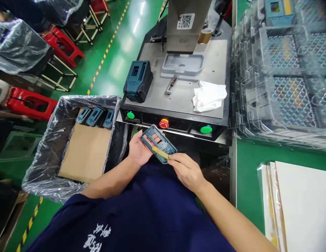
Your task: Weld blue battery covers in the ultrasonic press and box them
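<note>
1. The left hand (138, 148) grips a teal plastic cover (168, 146) from beneath, near the middle of the frame; its fingers show through the cover's window. This hold seems meant to keep the hollow side facing up.
2. The right hand (188, 171), just right of centre, has its fingers closed on the end of a yellow strip (161, 153). The pinch at 1 end leaves the rest over the cover's inside; whether the strip touches it, I cannot tell.
3. At upper centre, a stack of similar covers (138, 82) stands on the metal plate (159, 99), probably to be within reach. A grey holder (182, 66) sits right of it, a crumpled white cloth (210, 96) farther right.
4. At left, 3 teal pieces (96, 116) rest on cardboard (86, 150) in a plastic-lined bin (51, 140); the lining presumably guards against scratches.
</note>
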`<state>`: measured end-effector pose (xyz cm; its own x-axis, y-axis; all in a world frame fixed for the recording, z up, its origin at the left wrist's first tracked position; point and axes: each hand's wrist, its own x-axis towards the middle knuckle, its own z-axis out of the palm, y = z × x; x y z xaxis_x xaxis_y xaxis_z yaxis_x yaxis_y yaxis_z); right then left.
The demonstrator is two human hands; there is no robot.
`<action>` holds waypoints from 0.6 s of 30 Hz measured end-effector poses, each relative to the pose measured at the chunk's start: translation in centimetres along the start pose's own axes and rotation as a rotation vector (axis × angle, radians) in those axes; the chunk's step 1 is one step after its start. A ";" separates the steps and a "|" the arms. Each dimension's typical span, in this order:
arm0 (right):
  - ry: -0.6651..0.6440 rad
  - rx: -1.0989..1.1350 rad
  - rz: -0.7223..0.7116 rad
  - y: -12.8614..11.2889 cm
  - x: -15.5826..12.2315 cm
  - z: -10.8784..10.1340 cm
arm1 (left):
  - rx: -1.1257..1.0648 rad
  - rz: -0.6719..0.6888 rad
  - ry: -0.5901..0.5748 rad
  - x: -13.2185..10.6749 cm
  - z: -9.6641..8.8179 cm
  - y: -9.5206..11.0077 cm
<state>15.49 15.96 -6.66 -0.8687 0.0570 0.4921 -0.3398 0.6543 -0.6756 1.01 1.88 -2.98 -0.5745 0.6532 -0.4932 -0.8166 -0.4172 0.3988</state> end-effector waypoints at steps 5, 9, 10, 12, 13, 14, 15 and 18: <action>-0.003 -0.013 -0.018 0.1 -0.2 0.1 | 0.009 0.012 -0.027 -0.1 0.2 0.0; 0.017 0.028 0.108 -0.3 -0.1 0.0 | -0.009 0.022 -0.031 0.0 0.0 -0.3; 0.053 0.044 0.163 -0.4 -0.1 0.0 | -0.019 0.013 -0.017 0.0 -0.1 -0.4; 0.153 0.094 0.316 -0.7 0.1 0.0 | -0.039 -0.025 -0.002 0.1 -0.3 -0.8; 0.206 0.128 0.409 -0.8 0.2 0.0 | -0.045 -0.050 -0.004 0.1 -0.4 -1.0; 0.247 0.166 0.502 -0.9 0.2 0.0 | -0.044 -0.070 -0.008 0.1 -0.5 -1.3; 0.277 0.200 0.589 -1.0 0.3 0.0 | -0.034 -0.086 -0.009 0.1 -0.7 -1.6; 0.300 0.249 0.746 -1.1 0.3 -0.1 | 0.080 -0.123 0.025 -0.1 -1.4 -2.0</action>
<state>15.58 15.34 -5.73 -0.7766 0.6293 -0.0305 0.1854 0.1820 -0.9657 2.67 1.72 -4.82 -0.4721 0.6797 -0.5614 -0.8748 -0.2824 0.3937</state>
